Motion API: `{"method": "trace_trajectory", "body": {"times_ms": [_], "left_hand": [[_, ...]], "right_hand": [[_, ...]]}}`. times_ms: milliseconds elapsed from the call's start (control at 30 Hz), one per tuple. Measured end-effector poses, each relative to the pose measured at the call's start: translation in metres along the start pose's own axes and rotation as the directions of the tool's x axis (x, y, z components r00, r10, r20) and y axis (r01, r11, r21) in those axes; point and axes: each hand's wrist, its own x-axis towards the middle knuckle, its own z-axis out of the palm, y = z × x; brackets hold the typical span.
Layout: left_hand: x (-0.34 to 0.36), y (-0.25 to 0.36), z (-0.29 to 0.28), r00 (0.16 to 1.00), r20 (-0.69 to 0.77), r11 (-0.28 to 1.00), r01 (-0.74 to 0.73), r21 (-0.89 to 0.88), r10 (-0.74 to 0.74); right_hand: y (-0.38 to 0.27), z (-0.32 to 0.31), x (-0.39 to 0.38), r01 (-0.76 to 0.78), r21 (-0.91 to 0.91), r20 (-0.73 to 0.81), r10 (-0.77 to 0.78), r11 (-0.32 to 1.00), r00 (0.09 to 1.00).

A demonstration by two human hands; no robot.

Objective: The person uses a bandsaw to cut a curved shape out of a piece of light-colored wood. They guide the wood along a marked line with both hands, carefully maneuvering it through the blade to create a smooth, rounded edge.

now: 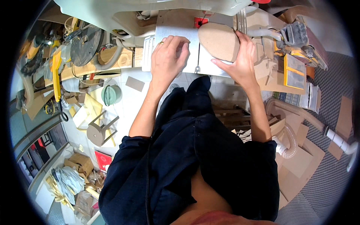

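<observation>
A rounded brown board (217, 40), with the look of fibreboard, lies on the metal table (189, 62) of a band-saw-like machine. My right hand (240, 56) grips it, fingers along its right edge and thumb at its near edge. On the table to the left rests my left hand (170, 54), apart from the board. Its fingers are curled with the thumb beside them, and whatever might be under them is hidden. Between the hands, a slot runs back toward a red insert (201, 23). The blade cannot be made out.
The machine's pale housing (123, 13) spans the far side. A belt sander (300, 39) and a yellow-edged case (294, 72) stand at right, near brown offcuts (266, 69). Left are a disc (87, 45), a stool (98, 133) and a green bucket (111, 95). A hose (298, 108) curves along the right.
</observation>
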Motion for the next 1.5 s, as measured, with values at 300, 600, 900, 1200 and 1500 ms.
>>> {"method": "trace_trajectory", "body": {"times_ms": [300, 600, 900, 1200, 1500], "left_hand": [[0.0, 0.003, -0.001, 1.0, -0.009, 1.0, 0.021, -0.006, -0.021], [0.001, 0.0, -0.001, 0.997, 0.06, 0.992, -0.061, 0.112, 0.054], [0.004, 0.003, -0.005, 0.99, 0.122, 0.984, -0.085, 0.156, 0.066], [0.004, 0.001, -0.004, 0.99, 0.093, 0.988, -0.113, 0.107, 0.103], [0.002, -0.002, -0.007, 0.978, 0.14, 0.986, -0.161, 0.053, 0.152]], "right_hand": [[0.017, -0.008, 0.008, 0.135, 0.118, 0.116, -0.149, 0.984, 0.982], [0.003, 0.004, -0.002, 0.038, 0.073, 0.006, -0.039, 0.997, 0.999], [0.003, 0.0, -0.004, 0.118, 0.078, -0.019, -0.117, 0.99, 0.993], [-0.014, 0.009, -0.015, -0.057, -0.019, -0.05, 0.056, 0.998, 0.997], [-0.005, 0.016, 0.002, 0.079, 0.052, -0.105, -0.073, 0.996, 0.992]]}}
